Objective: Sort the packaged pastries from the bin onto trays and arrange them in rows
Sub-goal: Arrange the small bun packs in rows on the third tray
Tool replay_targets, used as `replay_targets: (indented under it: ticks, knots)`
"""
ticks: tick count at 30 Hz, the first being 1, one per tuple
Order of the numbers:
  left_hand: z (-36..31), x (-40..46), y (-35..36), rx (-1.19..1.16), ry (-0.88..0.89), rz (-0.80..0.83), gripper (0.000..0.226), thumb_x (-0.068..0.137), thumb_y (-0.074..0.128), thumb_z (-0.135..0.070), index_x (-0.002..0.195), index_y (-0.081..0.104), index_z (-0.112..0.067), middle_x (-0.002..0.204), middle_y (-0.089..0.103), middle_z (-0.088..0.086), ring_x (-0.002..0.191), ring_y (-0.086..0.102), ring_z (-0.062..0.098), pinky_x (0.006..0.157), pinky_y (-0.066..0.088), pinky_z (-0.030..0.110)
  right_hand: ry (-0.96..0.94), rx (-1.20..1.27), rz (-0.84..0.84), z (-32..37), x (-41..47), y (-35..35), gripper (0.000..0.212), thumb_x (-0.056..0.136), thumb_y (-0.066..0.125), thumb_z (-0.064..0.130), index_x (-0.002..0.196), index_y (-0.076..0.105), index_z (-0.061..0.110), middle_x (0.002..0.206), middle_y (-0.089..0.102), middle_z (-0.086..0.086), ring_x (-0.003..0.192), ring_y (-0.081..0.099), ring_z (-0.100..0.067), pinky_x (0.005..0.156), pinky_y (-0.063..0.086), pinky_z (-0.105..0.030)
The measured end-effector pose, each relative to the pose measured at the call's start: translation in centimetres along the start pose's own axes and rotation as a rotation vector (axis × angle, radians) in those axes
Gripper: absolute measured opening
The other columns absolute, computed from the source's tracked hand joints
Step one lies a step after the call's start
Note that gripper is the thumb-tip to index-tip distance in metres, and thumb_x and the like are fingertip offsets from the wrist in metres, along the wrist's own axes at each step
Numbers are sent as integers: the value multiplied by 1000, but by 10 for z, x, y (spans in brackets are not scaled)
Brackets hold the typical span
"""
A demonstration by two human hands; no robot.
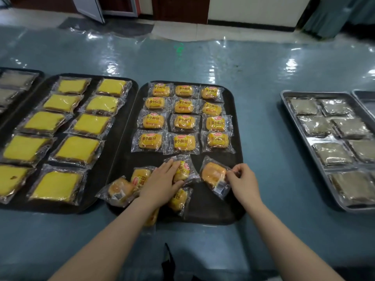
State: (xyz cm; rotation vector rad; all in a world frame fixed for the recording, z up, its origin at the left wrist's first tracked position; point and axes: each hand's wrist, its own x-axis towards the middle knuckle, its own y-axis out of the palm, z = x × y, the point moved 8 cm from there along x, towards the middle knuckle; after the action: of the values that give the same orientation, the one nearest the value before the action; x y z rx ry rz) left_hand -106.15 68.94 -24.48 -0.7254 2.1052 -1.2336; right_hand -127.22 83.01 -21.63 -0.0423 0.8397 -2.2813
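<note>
Currently left hand (162, 184) lies flat-fingered on one small bread pack (182, 171); right hand (244, 182) pinches another pack's (214, 175) wrapper edge, both on the black tray (236, 163). Best flip label-up, align under fourth row.

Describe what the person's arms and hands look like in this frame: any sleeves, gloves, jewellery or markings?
Both forearms enter from the bottom edge bare, with no sleeve showing anywhere in view. The left hand and right hand wear no gloves. No ring, watch, bracelet or marking is visible on either wrist or on the fingers that show.
</note>
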Motion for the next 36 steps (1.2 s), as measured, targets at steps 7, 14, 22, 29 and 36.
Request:
replay_targets:
  ticks: [7,14,22,29,36]
  knots:
    - [-4,4,-5,19,-2,-9,71,89,47,-55,148,16,-31,155,21,-2,141,20,20,113,19,39,-137,174,-214,13,-18,-28,13,90,62,23,82,55,31,79,62,14,75,58,-1,66,45,-21]
    - [-3,10,-13,58,46,-55,72,84,52,-58,145,26,-29,146,35,-3,134,30,17,110,26,36,-334,-80,225,32,-28,37,26,95,56,19,115,66,30,128,58,11,123,46,-1,108,35,-28]
    - [9,10,-16,55,-9,-87,75,78,56,-63,141,33,-29,139,43,-5,126,40,16,101,37,33,-378,-564,314,25,-20,66,45,98,48,33,143,43,28,155,31,9,142,24,-18,116,21,-37]
    - [15,14,-17,54,-66,-59,77,75,51,-71,136,37,-28,128,47,-2,115,45,17,91,42,31,-447,-613,105,30,-19,45,32,95,50,35,116,68,19,113,62,3,103,51,-17,96,40,-33]
    - [9,15,-30,134,-44,-72,55,86,42,-63,124,50,-26,110,55,-5,101,51,13,83,44,30,-586,-462,308,46,-16,58,11,90,57,18,97,59,27,148,36,11,144,18,-15,114,22,-33]
